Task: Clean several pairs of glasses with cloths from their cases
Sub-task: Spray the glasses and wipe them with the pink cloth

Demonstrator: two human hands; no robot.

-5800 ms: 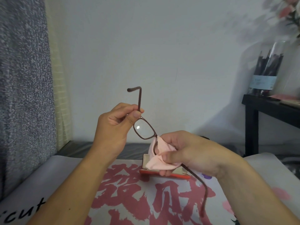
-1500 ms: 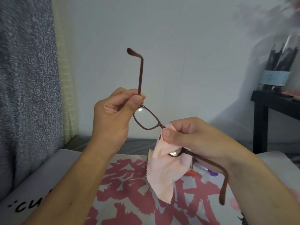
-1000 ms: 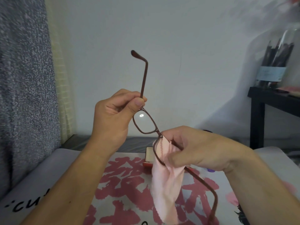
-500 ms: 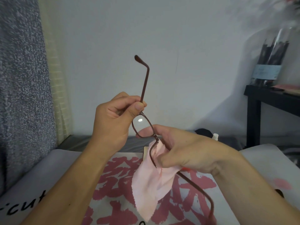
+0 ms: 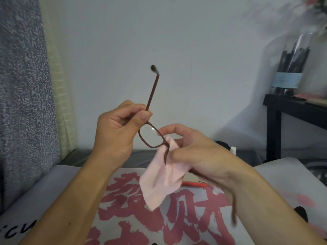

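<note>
Left hand (image 5: 118, 131) pinches the thin brown-framed glasses (image 5: 152, 137) at the hinge; right hand (image 5: 192, 152), at four o'clock, pinches the pale pink cloth (image 5: 162, 181). Rub the lens gently, bracing the frame.

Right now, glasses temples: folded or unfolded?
Unfolded. On the glasses, one temple sticks up past the left hand; the other trails below the right hand.

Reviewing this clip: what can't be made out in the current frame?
Head view only.
- Second lens of the glasses: covered by the cloth and right hand.
- Lower temple: motion-blurred.
- Red case: mostly hidden behind cloth and right hand.
- Lens cleanliness: too small to judge.
- Left hand hides the hinge.
</note>
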